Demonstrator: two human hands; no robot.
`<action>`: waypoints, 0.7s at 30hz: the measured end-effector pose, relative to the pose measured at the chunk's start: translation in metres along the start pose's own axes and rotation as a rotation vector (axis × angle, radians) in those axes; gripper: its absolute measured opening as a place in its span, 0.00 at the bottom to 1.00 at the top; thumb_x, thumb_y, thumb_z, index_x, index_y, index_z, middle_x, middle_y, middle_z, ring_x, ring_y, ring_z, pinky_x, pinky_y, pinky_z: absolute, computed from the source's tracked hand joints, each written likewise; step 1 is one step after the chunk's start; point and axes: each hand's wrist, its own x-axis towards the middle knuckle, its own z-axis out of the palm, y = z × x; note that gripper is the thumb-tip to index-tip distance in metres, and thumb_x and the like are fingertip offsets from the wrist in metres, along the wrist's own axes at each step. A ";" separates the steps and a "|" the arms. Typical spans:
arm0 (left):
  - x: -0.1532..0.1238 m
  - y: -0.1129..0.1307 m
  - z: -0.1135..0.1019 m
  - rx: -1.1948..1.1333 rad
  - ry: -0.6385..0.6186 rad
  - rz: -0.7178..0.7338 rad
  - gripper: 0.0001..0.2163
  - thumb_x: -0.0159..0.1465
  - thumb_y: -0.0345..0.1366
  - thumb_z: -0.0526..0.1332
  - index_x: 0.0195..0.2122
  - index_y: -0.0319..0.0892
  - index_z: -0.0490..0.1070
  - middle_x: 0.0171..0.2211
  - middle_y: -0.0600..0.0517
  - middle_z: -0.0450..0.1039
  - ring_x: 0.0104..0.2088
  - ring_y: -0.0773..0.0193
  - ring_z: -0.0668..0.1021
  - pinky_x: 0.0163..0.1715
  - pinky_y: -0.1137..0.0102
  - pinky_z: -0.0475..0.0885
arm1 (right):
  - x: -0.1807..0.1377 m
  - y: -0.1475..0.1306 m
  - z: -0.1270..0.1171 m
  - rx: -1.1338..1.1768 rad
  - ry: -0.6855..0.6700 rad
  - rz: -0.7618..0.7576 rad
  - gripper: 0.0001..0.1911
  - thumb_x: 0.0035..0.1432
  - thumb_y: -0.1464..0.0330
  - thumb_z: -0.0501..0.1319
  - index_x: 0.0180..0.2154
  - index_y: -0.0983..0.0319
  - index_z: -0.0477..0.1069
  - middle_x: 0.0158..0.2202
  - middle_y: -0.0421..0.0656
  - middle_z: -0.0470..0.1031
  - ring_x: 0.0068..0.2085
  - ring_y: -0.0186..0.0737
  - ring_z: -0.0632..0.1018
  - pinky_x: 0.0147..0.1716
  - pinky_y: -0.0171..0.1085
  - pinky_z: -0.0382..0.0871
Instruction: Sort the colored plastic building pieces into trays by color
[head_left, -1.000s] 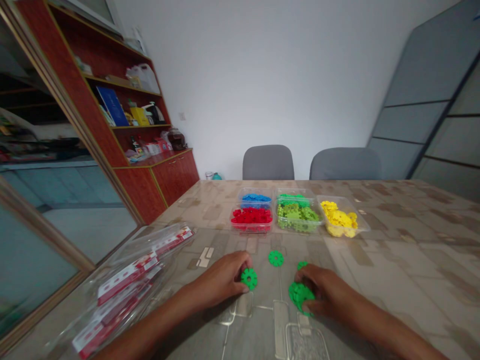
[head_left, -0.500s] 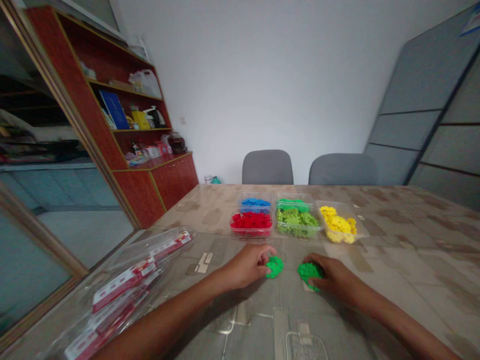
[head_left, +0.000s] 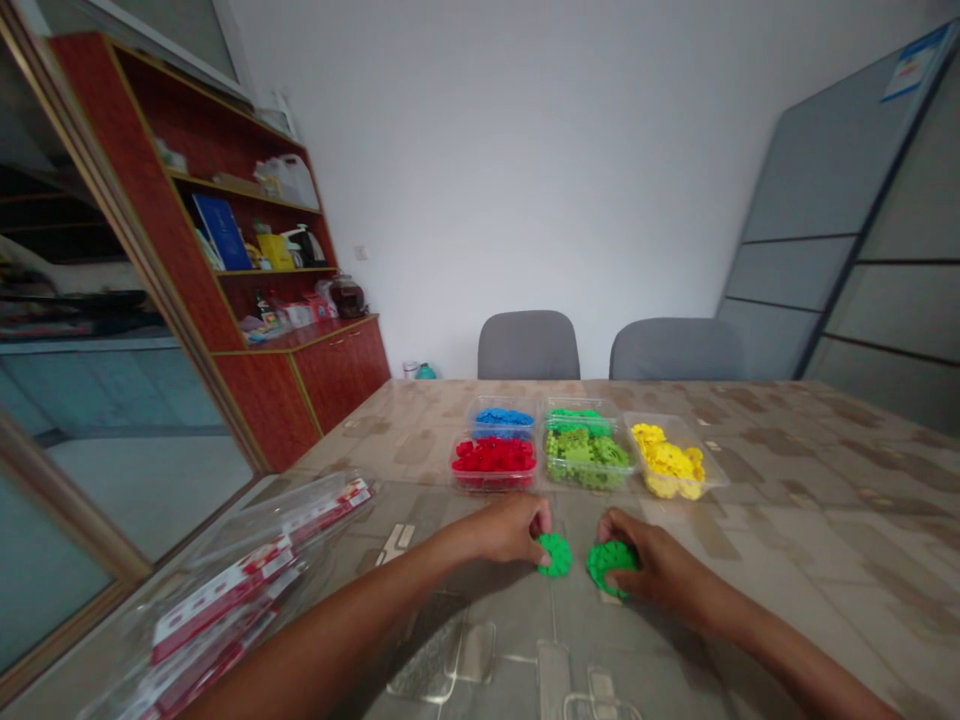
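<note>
My left hand (head_left: 516,530) pinches a green notched plastic disc (head_left: 556,557) between thumb and fingers, just above the table. Opposite it, my right hand (head_left: 651,562) grips a darker green piece (head_left: 611,567) made of similar notched discs, perhaps several joined together. A small gap separates the two pieces. Beyond my hands stand clear plastic boxes of such discs: red discs (head_left: 493,456) and lime green discs (head_left: 586,448) in front, blue discs (head_left: 505,419) and green discs (head_left: 577,421) behind, and yellow discs (head_left: 669,462) to the right.
Clear plastic packaging with red and white labels (head_left: 225,590) lies at the left of the patterned table (head_left: 780,540). Two grey chairs (head_left: 529,345) stand at the far edge. A reddish wooden cabinet (head_left: 341,365) is at the left, past a glass sliding door.
Both hands have come slightly closer together, narrowing the gap between the green pieces. The view has shifted a little, so the boxes and table sit lower.
</note>
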 end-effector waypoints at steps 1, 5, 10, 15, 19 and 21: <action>-0.001 0.002 0.002 -0.019 0.009 0.008 0.13 0.48 0.27 0.73 0.32 0.40 0.71 0.25 0.60 0.67 0.27 0.69 0.70 0.26 0.76 0.59 | 0.000 -0.001 -0.002 0.018 -0.006 0.006 0.12 0.44 0.74 0.60 0.33 0.58 0.63 0.26 0.33 0.66 0.27 0.33 0.68 0.25 0.31 0.60; 0.006 0.005 0.004 -0.104 0.049 0.030 0.10 0.53 0.25 0.69 0.34 0.39 0.71 0.24 0.60 0.67 0.25 0.70 0.71 0.24 0.77 0.62 | 0.008 -0.001 -0.020 0.078 0.036 0.045 0.10 0.47 0.71 0.62 0.34 0.59 0.64 0.24 0.33 0.67 0.20 0.31 0.66 0.16 0.29 0.58; 0.056 0.013 -0.033 -0.161 0.224 0.035 0.08 0.67 0.33 0.64 0.46 0.37 0.71 0.38 0.51 0.74 0.32 0.65 0.77 0.31 0.69 0.75 | 0.054 -0.001 -0.067 0.077 0.270 0.091 0.11 0.51 0.71 0.65 0.37 0.59 0.67 0.25 0.32 0.69 0.21 0.31 0.69 0.20 0.31 0.63; 0.109 0.030 -0.075 -0.179 0.437 0.053 0.14 0.70 0.39 0.61 0.54 0.40 0.69 0.52 0.45 0.70 0.47 0.55 0.77 0.45 0.57 0.76 | 0.129 -0.006 -0.108 0.090 0.428 0.218 0.13 0.65 0.65 0.62 0.49 0.63 0.69 0.43 0.43 0.75 0.36 0.37 0.78 0.34 0.39 0.75; 0.121 0.037 -0.080 -0.200 0.547 0.071 0.14 0.70 0.39 0.60 0.54 0.40 0.69 0.53 0.45 0.70 0.47 0.54 0.77 0.45 0.57 0.75 | 0.164 -0.002 -0.120 0.110 0.459 0.310 0.17 0.66 0.63 0.61 0.54 0.62 0.69 0.53 0.47 0.72 0.47 0.45 0.77 0.44 0.48 0.75; 0.122 0.035 -0.077 -0.212 0.577 0.069 0.14 0.70 0.39 0.61 0.54 0.40 0.69 0.52 0.45 0.70 0.47 0.54 0.77 0.45 0.57 0.75 | 0.162 0.006 -0.119 0.106 0.465 0.331 0.17 0.67 0.63 0.61 0.54 0.61 0.69 0.54 0.47 0.72 0.47 0.45 0.77 0.45 0.48 0.75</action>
